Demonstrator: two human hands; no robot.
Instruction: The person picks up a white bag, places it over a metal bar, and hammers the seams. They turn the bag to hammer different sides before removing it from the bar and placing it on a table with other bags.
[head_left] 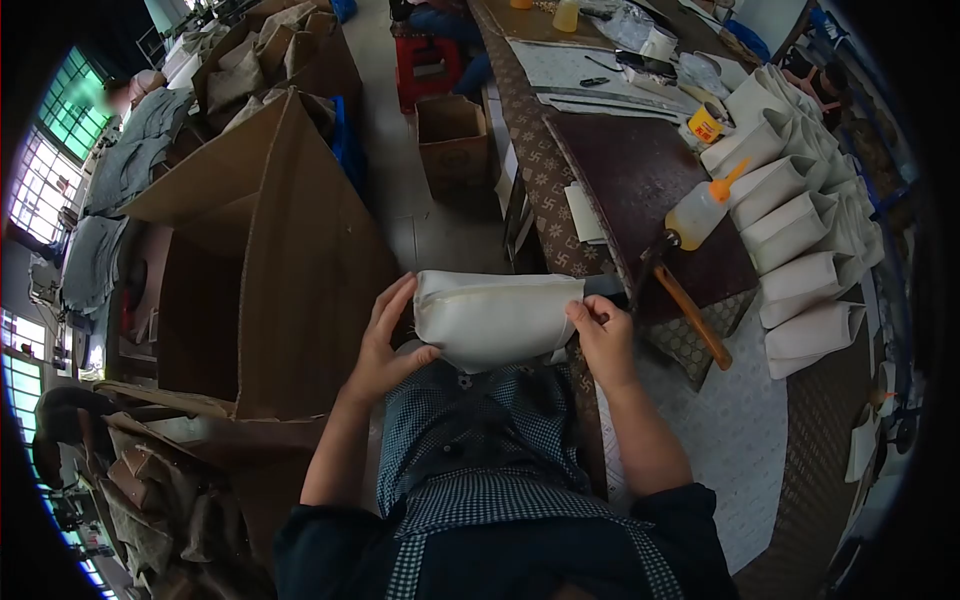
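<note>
Over my lap I hold a white, smooth sewn piece [497,320], shaped like a pouch, with a seam along its upper side. My left hand [388,340] cups its left end, fingers at the upper corner and thumb at the lower one. At the right edge, my right hand [602,335] pinches the rim between thumb and fingers. A dark flat strip [604,287] shows just behind the right hand. Beside that hand lies a hammer [690,315] with a wooden handle, its head by a dark red board [650,165].
A squeeze bottle [698,214] with an orange nozzle and a yellow tin [706,122] stand on the bench. Several similar white pieces [800,225] line its right side. A large open cardboard box [315,230] is at my left; a smaller carton [452,150] sits ahead.
</note>
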